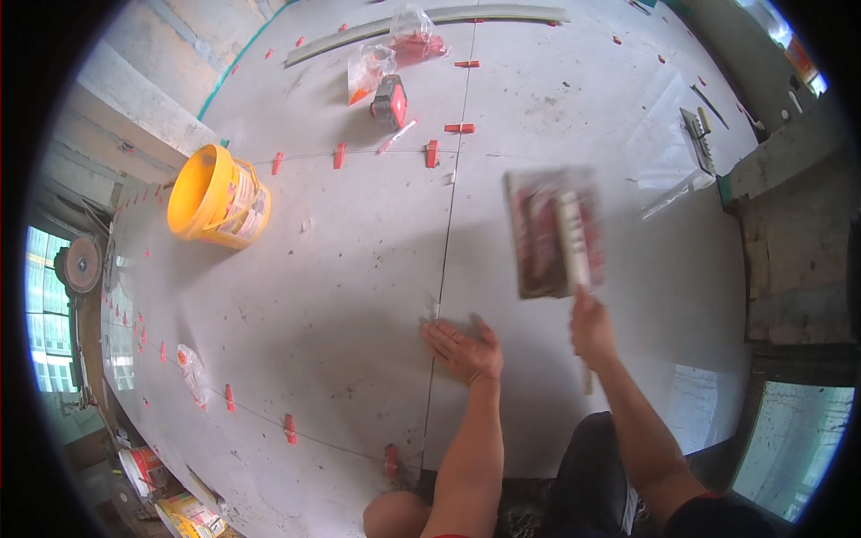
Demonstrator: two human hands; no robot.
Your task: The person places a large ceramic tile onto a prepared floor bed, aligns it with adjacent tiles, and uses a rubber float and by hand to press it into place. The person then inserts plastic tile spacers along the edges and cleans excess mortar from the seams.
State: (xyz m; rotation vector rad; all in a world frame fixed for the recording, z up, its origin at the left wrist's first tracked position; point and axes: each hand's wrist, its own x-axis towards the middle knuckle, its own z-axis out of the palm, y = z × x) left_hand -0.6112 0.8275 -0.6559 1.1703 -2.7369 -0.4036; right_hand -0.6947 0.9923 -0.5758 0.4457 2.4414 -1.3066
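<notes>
My left hand (465, 351) lies flat on the large pale grey floor tiles (332, 269), fingers stretched out and crossing the dark joint between two tiles. My right hand (592, 330) is closed round the long pale handle of a flat rectangular tool (538, 235), off to the right. The tool's broad face is reddish brown and dark-edged, and motion blurs it, so its exact kind is hard to make out. It appears raised above the right-hand tile. Close to my left fingertips, a small pale clip (437, 308) stands in the joint.
Red wedges (432, 153) line the joints. A yellow bucket (218, 197) stands left; beyond it are a red-and-black tool (389, 102), a marker (397, 134) and plastic bags (417, 40). A notched trowel (698, 141) lies far right. A long metal straightedge (430, 20) spans the far side.
</notes>
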